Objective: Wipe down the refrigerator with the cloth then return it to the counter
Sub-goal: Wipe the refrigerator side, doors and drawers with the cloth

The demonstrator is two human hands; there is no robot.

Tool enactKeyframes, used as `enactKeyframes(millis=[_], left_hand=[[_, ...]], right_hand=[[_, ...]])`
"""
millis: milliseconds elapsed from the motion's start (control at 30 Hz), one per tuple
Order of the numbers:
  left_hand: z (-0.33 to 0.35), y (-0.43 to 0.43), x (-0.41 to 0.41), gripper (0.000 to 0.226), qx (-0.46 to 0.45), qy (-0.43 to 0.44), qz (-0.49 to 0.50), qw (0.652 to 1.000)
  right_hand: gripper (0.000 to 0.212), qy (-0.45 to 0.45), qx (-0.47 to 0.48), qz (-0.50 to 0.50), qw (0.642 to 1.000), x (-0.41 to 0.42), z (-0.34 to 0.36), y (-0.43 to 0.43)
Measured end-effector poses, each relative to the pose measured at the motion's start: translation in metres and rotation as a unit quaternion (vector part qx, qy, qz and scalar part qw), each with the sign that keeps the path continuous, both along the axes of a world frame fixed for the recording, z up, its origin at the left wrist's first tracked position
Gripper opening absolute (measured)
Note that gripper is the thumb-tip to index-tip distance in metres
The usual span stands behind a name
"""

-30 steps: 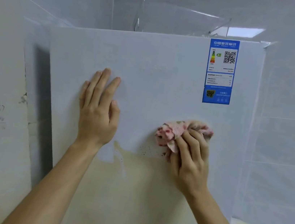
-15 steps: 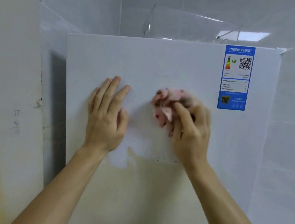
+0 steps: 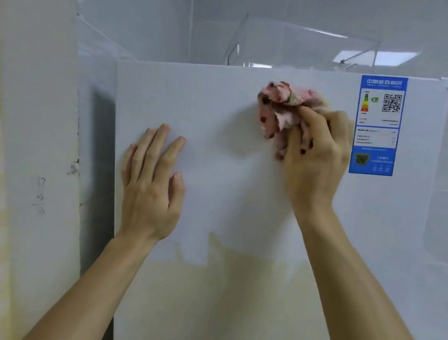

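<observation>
The right hand [image 3: 317, 151], grasping the bunched cloth [image 3: 281, 103], has climbed to the top edge of the refrigerator [image 3: 224, 118]. The left hand [image 3: 151, 188] stays flat, fingers released. Wiping judged unfinished.

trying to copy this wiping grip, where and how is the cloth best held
Probably grip the bunched lower right part of the cloth, coming from below as the right hand does. It is crumpled into a wad, so a hand can close round it while loose folds lie against the refrigerator door.

Bare forearms [image 3: 92, 281], left hand [image 3: 151, 188], right hand [image 3: 315, 165]
</observation>
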State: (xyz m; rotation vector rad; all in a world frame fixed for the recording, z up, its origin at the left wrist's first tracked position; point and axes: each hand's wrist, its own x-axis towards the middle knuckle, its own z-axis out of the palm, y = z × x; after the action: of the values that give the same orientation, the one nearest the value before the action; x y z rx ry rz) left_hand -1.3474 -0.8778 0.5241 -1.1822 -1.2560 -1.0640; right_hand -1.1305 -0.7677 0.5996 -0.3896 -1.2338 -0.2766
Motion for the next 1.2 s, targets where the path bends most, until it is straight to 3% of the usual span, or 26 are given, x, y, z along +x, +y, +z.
enactKeyframes(millis=[233, 400, 567, 667, 900, 1033, 1200], left_hand=[[-0.008, -0.007, -0.021, 0.058, 0.000, 0.016, -0.003, 1.000], [-0.012, -0.017, -0.031, 0.057, -0.016, 0.011, 0.001, 1.000], [-0.013, -0.028, -0.035, 0.065, -0.035, -0.031, -0.034, 0.998], [-0.011, -0.031, -0.037, 0.059, -0.034, -0.035, -0.067, 0.997], [-0.011, -0.033, -0.042, 0.057, -0.009, -0.014, -0.124, 0.992], [-0.013, -0.036, -0.048, 0.054, -0.029, -0.006, -0.103, 0.994], [-0.011, -0.045, -0.057, 0.053, -0.060, -0.007, -0.075, 0.995]], right_hand=[[0.017, -0.194, 0.085, 0.067, 0.975, -0.073, -0.139, -0.048], [0.015, -0.239, 0.132, 0.048, 0.961, -0.057, -0.118, -0.035], [0.011, -0.062, 0.036, 0.046, 0.996, -0.061, -0.039, -0.031], [0.014, -0.012, 0.019, 0.065, 0.998, -0.083, -0.015, -0.042], [0.012, -0.169, 0.077, 0.068, 0.980, -0.114, -0.128, -0.074], [0.013, -0.215, 0.094, 0.019, 0.972, -0.089, -0.138, -0.062], [0.018, 0.014, 0.007, 0.003, 1.000, -0.077, -0.041, -0.041]])
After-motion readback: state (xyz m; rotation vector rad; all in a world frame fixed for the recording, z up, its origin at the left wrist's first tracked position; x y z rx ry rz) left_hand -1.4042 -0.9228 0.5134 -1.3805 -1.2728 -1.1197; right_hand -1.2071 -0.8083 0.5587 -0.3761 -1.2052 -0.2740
